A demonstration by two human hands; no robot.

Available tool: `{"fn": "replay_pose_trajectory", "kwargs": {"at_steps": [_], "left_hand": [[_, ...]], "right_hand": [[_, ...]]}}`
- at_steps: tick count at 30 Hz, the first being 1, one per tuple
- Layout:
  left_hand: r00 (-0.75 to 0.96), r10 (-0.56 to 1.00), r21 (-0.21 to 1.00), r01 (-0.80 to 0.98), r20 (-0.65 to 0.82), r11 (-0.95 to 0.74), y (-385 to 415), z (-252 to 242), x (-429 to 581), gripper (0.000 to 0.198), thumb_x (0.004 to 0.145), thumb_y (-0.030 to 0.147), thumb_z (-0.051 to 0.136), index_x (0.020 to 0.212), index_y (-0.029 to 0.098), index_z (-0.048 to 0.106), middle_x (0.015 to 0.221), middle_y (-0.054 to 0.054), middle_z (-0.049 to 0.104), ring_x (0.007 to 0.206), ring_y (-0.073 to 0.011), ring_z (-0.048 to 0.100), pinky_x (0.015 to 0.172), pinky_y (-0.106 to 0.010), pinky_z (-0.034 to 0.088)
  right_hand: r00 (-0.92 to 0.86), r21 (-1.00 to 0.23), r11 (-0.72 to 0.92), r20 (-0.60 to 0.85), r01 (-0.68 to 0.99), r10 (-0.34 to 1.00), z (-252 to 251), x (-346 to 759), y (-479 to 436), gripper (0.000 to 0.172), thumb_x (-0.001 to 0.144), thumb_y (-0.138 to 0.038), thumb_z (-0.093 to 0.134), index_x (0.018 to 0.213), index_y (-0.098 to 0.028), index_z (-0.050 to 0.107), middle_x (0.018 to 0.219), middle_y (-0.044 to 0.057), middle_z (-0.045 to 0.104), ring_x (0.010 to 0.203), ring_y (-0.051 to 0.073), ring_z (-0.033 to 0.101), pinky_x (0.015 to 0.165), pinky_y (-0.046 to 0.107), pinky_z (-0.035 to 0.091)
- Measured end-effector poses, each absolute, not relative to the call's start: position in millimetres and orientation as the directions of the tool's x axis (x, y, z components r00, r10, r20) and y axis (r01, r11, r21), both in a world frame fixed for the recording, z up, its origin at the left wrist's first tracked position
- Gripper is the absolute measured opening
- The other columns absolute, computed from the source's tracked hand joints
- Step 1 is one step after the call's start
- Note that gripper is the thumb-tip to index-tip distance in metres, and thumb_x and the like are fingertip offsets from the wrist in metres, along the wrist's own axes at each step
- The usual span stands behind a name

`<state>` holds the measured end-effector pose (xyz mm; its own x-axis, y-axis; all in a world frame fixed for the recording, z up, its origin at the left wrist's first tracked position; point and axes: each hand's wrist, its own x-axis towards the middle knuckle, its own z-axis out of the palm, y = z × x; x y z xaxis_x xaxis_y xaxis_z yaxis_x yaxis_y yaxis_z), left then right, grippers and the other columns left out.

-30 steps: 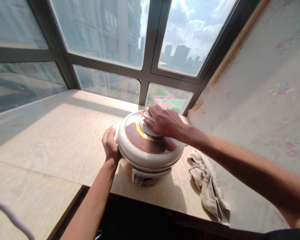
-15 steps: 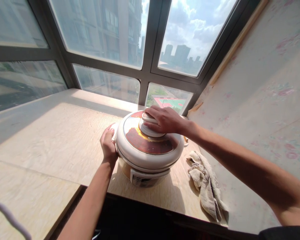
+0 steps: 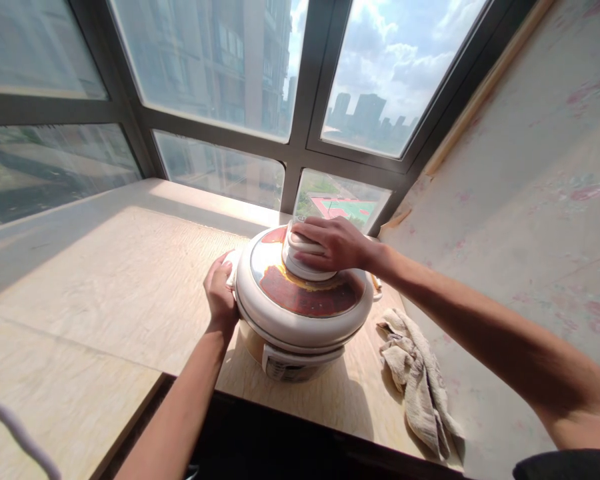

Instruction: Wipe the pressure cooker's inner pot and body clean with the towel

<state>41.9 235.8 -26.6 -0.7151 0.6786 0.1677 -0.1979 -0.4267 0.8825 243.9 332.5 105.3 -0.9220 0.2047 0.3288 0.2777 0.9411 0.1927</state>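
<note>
In the head view, the relation that matters is vertical: the pale knob lies directly within and under the fingers of the right hand, and the glass-centred lid spreads out below those fingers on every side. The lid is round, so it offers no long axis; the upright line through its middle runs down from the right fingers into the cooker. The right hand is the nearer one to the knob, its fingers bent over the far side and thumb on the near side, grasping it. The left hand is at the cooker's flank, lower and to the left of the right fingers, curled around a white side handle; how firmly, I cannot tell. From the left fingers, the lid lies just to the right, its rim beside them. The cooker's control panel faces the person, below and nearer than both sets of fingers. A crumpled cloth lies to the right of the right fingers and nearer the person, apart from them.
</note>
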Motion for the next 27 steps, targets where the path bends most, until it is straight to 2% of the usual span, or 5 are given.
{"fn": "replay_pose_trajectory", "kwargs": {"at_steps": [7,14,19,23,27], "left_hand": [[-0.742,0.642,0.914,-0.102,0.194,-0.394,231.4,-19.7,43.9,0.033,0.072,0.041,0.054,0.083,0.014,0.069,0.094,-0.014,0.069,0.098,-0.0285,0.062,0.082,-0.036,0.051],[-0.767,0.628,0.909,-0.161,0.13,-0.385,233.9,-18.6,44.1,0.037,0.066,0.045,0.056,0.083,0.015,0.069,0.089,-0.01,0.069,0.095,-0.0269,0.063,0.083,-0.035,0.051],[-0.757,0.644,0.899,-0.204,0.106,-0.388,233.7,-20.2,43.3,0.039,0.066,0.046,0.059,0.086,0.014,0.07,0.089,-0.01,0.069,0.092,-0.0259,0.063,0.079,-0.034,0.05],[-0.733,0.675,0.902,-0.234,0.081,-0.362,234.2,-30.2,38.8,0.043,0.071,0.045,0.059,0.097,0.012,0.071,0.098,-0.011,0.069,0.09,-0.0237,0.062,0.077,-0.032,0.049],[-0.654,0.756,0.89,-0.324,0.036,-0.322,235.6,-41.2,33.4,0.048,0.075,0.045,0.063,0.111,0.013,0.068,0.103,-0.01,0.068,0.084,-0.0216,0.062,0.074,-0.031,0.049]], "right_hand": [[-0.929,0.18,0.943,0.299,0.279,0.218,109.1,244.0,332.3,0.055,0.1,-0.058,0.039,0.122,-0.015,0.065,0.104,0.012,0.067,0.083,0.02,0.058,0.071,0.029,0.037],[-0.946,0.179,0.947,0.236,0.268,0.223,116.6,244.5,333.1,0.051,0.099,-0.055,0.045,0.127,-0.017,0.064,0.108,0.011,0.067,0.086,0.02,0.06,0.073,0.029,0.038],[-0.945,0.101,0.945,0.135,0.312,0.297,126.9,243.0,328.1,0.052,0.097,-0.055,0.053,0.134,-0.018,0.058,0.116,0.011,0.065,0.093,0.021,0.061,0.075,0.029,0.04],[-0.933,0.004,0.935,0.064,0.354,0.353,138.4,250.9,320.9,0.062,0.096,-0.056,0.058,0.145,-0.02,0.052,0.13,0.014,0.061,0.11,0.025,0.061,0.09,0.033,0.046],[-0.895,-0.127,0.91,0.168,0.396,0.413,137.7,281.9,308.7,0.08,0.094,-0.06,0.06,0.158,-0.019,0.036,0.15,0.019,0.047,0.128,0.029,0.056,0.107,0.045,0.045]]}}
